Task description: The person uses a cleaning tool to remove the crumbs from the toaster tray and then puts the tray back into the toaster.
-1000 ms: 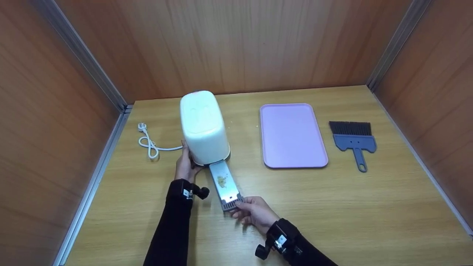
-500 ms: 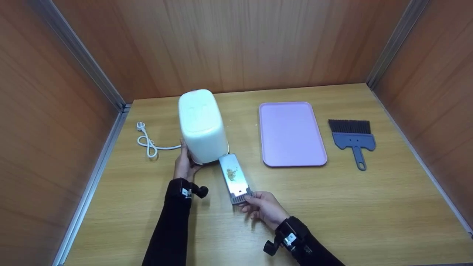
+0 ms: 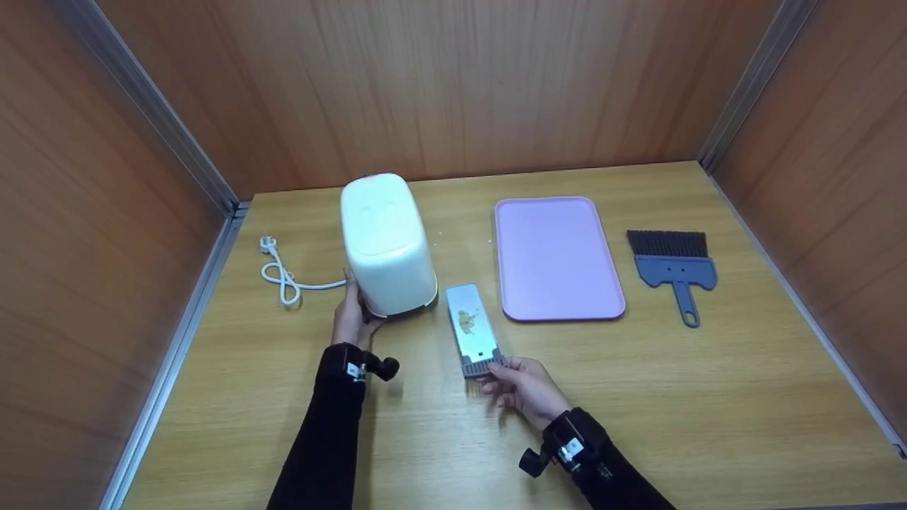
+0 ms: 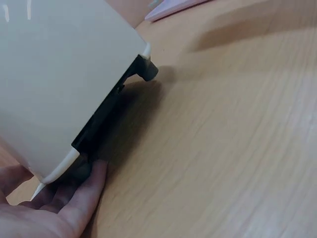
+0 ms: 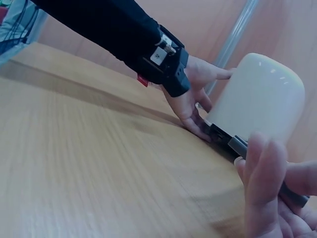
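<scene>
While the left hand [image 3: 351,319] grips a glossy white, rounded appliance [image 3: 386,241] low down, the right hand [image 3: 530,389] pinches a flat silver metal tray [image 3: 476,343], wholly out and apart from it over the wooden counter [image 3: 425,439]; yellowish crumbs [image 3: 465,322] lie on it, not yet emptied.

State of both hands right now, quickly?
Left hand: holding the white appliance at its base.
Right hand: pinching the slim metal tray by its grey end.

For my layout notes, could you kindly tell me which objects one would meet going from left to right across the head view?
White plug, white appliance, slim metal tray, lilac tray, blue brush with dark bristles.
</scene>
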`<state>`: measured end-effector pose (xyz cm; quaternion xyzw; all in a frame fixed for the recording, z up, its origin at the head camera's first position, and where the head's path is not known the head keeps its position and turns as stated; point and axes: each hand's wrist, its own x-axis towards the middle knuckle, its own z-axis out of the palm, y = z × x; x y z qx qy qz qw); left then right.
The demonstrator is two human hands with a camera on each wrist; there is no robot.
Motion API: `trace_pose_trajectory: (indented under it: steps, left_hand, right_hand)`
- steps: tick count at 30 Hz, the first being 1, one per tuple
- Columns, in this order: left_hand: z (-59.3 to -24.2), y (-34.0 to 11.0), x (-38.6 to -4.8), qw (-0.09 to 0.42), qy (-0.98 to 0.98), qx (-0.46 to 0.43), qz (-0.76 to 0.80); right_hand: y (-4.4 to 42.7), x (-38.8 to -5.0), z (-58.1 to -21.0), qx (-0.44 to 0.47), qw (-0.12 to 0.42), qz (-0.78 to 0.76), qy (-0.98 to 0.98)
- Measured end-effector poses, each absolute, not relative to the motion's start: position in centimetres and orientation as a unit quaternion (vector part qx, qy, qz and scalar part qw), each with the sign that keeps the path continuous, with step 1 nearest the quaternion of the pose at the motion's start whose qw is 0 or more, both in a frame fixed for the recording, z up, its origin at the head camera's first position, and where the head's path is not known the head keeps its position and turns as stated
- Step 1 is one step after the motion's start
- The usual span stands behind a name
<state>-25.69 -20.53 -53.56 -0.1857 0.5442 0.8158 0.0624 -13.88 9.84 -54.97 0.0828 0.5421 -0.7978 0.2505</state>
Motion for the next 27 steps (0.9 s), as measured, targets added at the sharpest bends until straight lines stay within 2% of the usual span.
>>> trace_pose_trajectory:
  steps: [15,27]
  left_hand:
    - [-52.7,-21.9,-26.3,0.082,0.533,-0.190,0.820]
    - [-51.8,-22.8,-26.7,0.094,0.608,-0.194,0.764]
  right_hand:
    - [12.1,-15.4,-54.6,0.098,0.222,-0.811,0.533]
    - [13.7,-15.9,-54.4,0.124,0.206,-0.813,0.530]
